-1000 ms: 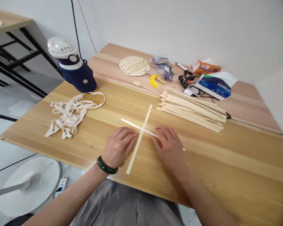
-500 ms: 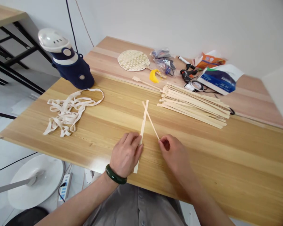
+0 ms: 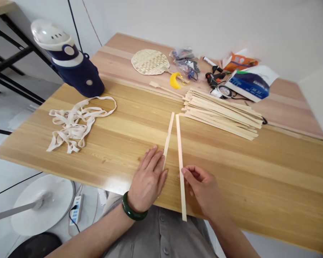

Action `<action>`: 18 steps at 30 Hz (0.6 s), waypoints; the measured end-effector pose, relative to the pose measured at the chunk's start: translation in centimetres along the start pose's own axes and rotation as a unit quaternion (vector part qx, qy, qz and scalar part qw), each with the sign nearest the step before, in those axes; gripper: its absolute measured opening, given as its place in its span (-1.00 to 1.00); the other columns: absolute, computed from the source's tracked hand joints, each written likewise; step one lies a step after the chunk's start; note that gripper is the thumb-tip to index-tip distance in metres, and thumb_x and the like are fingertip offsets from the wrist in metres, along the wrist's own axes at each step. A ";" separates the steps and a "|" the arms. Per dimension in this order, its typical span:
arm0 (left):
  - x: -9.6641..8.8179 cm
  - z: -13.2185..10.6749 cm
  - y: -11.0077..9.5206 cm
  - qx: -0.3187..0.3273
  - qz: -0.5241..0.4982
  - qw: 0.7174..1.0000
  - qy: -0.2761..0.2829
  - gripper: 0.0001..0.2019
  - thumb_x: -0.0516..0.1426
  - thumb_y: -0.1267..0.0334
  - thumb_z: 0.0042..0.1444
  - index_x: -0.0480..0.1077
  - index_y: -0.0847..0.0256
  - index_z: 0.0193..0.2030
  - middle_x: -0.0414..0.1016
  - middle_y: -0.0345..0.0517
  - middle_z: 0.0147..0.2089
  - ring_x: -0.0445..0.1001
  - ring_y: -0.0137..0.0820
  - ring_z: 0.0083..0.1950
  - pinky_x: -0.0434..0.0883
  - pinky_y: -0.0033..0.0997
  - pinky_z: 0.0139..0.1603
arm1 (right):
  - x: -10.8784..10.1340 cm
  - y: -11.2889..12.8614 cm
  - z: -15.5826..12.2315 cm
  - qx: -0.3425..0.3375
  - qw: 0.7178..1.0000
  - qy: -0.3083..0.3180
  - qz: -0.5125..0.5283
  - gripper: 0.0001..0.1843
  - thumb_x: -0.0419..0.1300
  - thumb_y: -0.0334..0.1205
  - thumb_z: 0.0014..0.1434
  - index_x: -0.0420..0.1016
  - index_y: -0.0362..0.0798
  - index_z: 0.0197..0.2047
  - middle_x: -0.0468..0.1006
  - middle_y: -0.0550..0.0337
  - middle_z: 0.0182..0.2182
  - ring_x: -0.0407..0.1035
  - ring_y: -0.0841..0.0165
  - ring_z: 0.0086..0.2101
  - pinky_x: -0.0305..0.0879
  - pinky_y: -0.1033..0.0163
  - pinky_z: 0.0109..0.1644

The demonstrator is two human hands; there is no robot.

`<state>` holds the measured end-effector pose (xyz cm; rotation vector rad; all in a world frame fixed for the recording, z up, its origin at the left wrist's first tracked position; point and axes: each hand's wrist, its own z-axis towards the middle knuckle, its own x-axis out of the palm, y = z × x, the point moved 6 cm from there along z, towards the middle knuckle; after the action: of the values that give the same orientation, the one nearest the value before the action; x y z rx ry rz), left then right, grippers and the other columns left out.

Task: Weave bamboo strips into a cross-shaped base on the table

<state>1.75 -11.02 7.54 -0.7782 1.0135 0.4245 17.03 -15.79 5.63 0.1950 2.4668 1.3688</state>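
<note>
My left hand (image 3: 150,175), with a dark green bangle on its wrist, lies palm down with fingers stretched out. Its fingertips rest beside and over the lower part of a pale wooden strip (image 3: 168,138) on the table; that end is hidden. A second flat wooden strip (image 3: 179,147) is pinched between the thumb and fingers of my right hand (image 3: 200,186). It stands nearly lengthwise to me, its broad face showing and its near end reaching past the table edge. The two strips are apart, with a narrow gap at their far ends.
Beyond my hands lies a pile of wooden strips (image 3: 223,114). Tangled white cloth tape (image 3: 82,120) and a navy bottle (image 3: 79,73) are at left. At the back are a woven fan (image 3: 150,61), a yellow crescent-shaped item (image 3: 174,80), plastic bags, a glue gun (image 3: 212,79) and a blue box (image 3: 249,86).
My right hand has turned its strip from edge-on to broad face and swung it off the other strip, which it crossed before. My left fingers have straightened and flattened. The view has shifted slightly.
</note>
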 end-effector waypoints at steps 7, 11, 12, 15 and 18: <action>0.4 -0.5 -0.5 0.010 -0.025 1.000 0.012 -0.57 0.03 0.28 0.33 0.21 0.44 0.28 0.34 0.25 0.31 0.09 -0.03 0.46 0.33 0.11 0.36 | 1.2 -0.4 0.6 0.060 0.992 0.060 0.090 -0.56 0.37 0.17 -0.05 0.43 -0.04 -0.42 0.47 0.30 -0.67 0.38 0.43 -0.67 0.40 0.33 -0.59; 0.7 -1.0 -0.4 0.005 -0.033 0.999 0.028 -0.51 -0.01 0.27 0.36 0.09 0.38 0.37 0.26 0.21 0.37 0.06 -0.12 0.48 0.30 0.06 0.39 | 2.5 -1.0 0.8 0.076 0.989 0.087 0.089 -0.55 0.38 0.16 -0.08 0.36 -0.04 -0.48 0.48 0.32 -0.63 0.44 0.40 -0.66 0.41 0.34 -0.62; 0.8 -1.1 -0.4 0.006 -0.030 0.999 0.033 -0.49 -0.02 0.26 0.36 0.05 0.38 0.39 0.23 0.22 0.39 0.03 -0.13 0.49 0.29 0.05 0.39 | 2.7 -1.0 0.9 0.074 0.990 0.090 0.083 -0.55 0.38 0.16 -0.07 0.35 -0.03 -0.48 0.48 0.32 -0.63 0.45 0.40 -0.66 0.41 0.34 -0.63; 1.2 -1.2 -0.4 0.033 0.000 0.998 0.054 -0.39 0.01 0.15 0.34 0.00 0.42 0.42 0.10 0.24 0.45 -0.05 -0.07 0.51 0.22 0.09 0.41 | 2.8 -1.0 1.0 0.056 0.993 0.087 0.050 -0.57 0.34 0.15 -0.02 0.34 -0.03 -0.47 0.47 0.33 -0.65 0.42 0.42 -0.69 0.39 0.37 -0.64; 1.7 -1.4 -0.8 0.076 0.036 0.993 0.079 -0.30 0.07 0.04 0.30 0.00 0.41 0.43 0.01 0.20 0.48 -0.10 -0.03 0.52 0.11 0.11 0.44 | 2.4 -0.5 1.3 0.030 0.997 0.069 0.009 -0.60 0.30 0.13 0.02 0.35 -0.03 -0.46 0.44 0.36 -0.68 0.37 0.46 -0.73 0.33 0.39 -0.70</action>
<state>2.25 -12.66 5.89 -0.6470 1.2107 0.3472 15.22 -14.39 4.12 0.1401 2.6281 1.3590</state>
